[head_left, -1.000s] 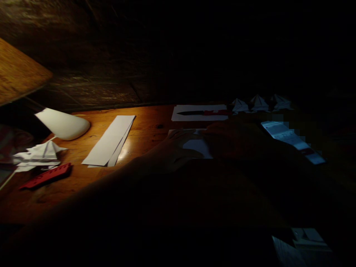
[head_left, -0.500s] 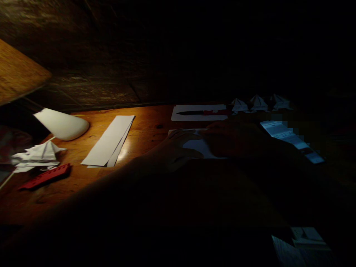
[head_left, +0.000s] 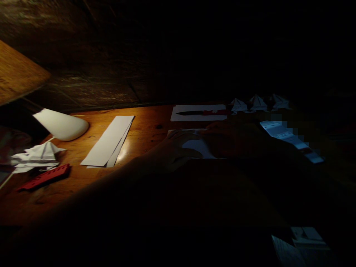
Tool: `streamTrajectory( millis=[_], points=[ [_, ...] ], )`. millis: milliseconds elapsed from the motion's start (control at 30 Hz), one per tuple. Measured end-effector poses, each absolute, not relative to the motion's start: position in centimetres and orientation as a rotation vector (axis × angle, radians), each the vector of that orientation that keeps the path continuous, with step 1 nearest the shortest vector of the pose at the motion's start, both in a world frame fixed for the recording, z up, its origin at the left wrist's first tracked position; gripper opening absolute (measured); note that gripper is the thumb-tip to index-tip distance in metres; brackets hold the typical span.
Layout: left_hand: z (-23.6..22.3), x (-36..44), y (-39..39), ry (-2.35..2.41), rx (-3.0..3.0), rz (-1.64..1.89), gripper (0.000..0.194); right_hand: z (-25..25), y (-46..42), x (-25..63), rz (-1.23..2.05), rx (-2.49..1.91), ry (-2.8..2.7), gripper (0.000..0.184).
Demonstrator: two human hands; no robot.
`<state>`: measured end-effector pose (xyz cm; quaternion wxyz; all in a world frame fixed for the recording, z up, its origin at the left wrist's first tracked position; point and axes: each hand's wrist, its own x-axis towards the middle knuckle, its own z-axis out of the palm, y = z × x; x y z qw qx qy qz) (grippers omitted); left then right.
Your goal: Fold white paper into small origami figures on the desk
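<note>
A white sheet of paper [head_left: 198,146] lies on the wooden table between my two hands, partly covered by them. My left hand [head_left: 172,148] holds its left side, with the fingers curved along the far edge and the thumb nearer to me. On the paper's right side is my right hand [head_left: 225,139], closed on it in deep shadow; its separate fingers are hard to make out. Just beyond the hands, a knife [head_left: 214,112] with a dark blade and red handle rests on a stack of white paper [head_left: 178,117].
Long white paper strips [head_left: 108,141] lie left of my hands. Farther left are a red notched piece [head_left: 46,178], a folded paper shape [head_left: 41,152] and a lamp with a white base [head_left: 62,124]. Several folded paper shapes [head_left: 257,103] and a bluish lit strip [head_left: 289,139] are at right.
</note>
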<state>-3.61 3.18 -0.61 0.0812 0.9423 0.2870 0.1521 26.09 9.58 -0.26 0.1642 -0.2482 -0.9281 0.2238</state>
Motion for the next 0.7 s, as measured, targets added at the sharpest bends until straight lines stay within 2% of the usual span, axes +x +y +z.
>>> streamTrajectory(
  millis=[700],
  points=[
    [-0.93, -3.86, 3.37, 0.889, 2.69, 0.397, 0.037, -0.53, 10.29, 26.44, 0.645, -0.736, -2.722, 0.075]
  ],
)
